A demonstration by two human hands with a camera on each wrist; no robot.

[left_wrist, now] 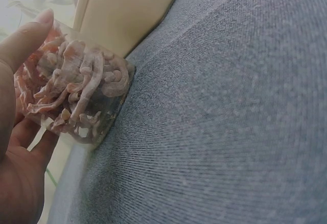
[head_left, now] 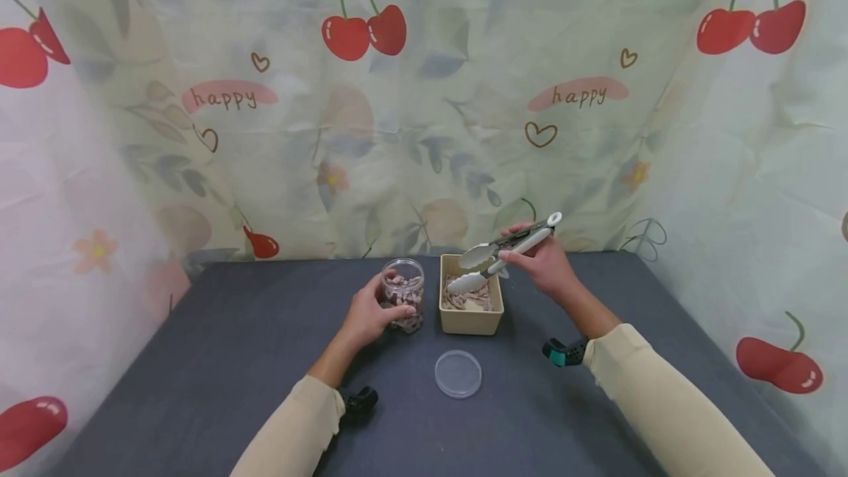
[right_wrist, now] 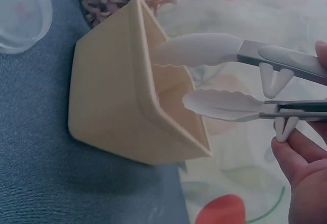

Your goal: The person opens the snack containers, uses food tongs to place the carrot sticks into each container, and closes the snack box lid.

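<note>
My left hand [head_left: 368, 313] grips a clear jar [head_left: 406, 293] that stands on the table, its mouth uncovered. Wrinkled, pinkish-brown dried strips [left_wrist: 82, 75] fill much of it, thumb on one side and fingers on the other. In my right hand [head_left: 548, 265] is a pair of tongs [right_wrist: 212, 50] with white scalloped tips, held spread apart over a beige box [head_left: 469, 324]. Similar strips [head_left: 457, 300] lie inside the box. The right wrist view shows one tong tip reaching past the box rim; nothing is visible between the tips.
A round clear lid [head_left: 458, 374] lies flat on the dark table [head_left: 265, 359], in front of the box. The jar stands close to the box's left side. A printed curtain [head_left: 411, 131] hangs behind the table and along both sides.
</note>
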